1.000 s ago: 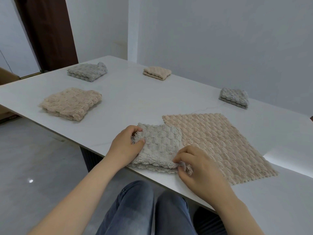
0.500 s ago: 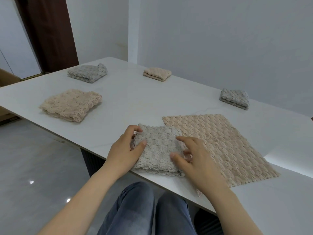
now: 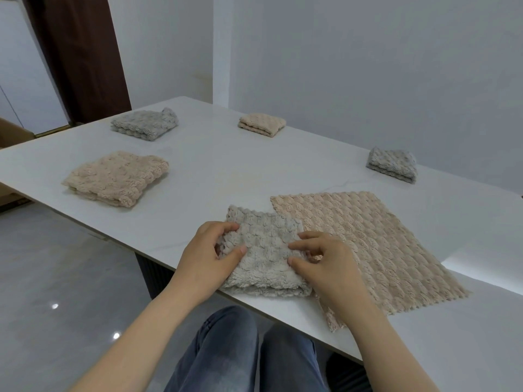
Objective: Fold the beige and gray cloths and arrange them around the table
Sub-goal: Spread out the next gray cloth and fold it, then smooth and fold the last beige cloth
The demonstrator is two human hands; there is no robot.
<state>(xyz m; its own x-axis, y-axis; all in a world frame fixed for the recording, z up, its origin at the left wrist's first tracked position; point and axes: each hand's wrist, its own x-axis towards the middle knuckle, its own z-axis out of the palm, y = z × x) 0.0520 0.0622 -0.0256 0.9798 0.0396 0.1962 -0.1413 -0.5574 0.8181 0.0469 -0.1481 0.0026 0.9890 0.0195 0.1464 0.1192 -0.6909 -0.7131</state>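
Observation:
A folded gray cloth (image 3: 263, 250) lies at the near edge of the white table (image 3: 215, 176), overlapping the corner of a flat, unfolded beige cloth (image 3: 365, 241). My left hand (image 3: 206, 258) grips the gray cloth's left edge, thumb on top. My right hand (image 3: 325, 264) rests on its right edge with fingers curled against the fabric. Around the table lie folded cloths: a beige one (image 3: 116, 178) at the left, a gray one (image 3: 144, 123) at the far left, a small beige one (image 3: 261, 124) at the back, a small gray one (image 3: 392, 164) at the far right.
The table's near edge runs diagonally above my knees in blue jeans (image 3: 243, 352). A white wall stands close behind the table. A dark wooden door frame (image 3: 76, 52) is at the far left, with glossy gray floor below.
My right hand has left the gray cloth's near right corner and moved up to its right edge. The gray cloth now lies flatter and squarer. My left hand has barely moved.

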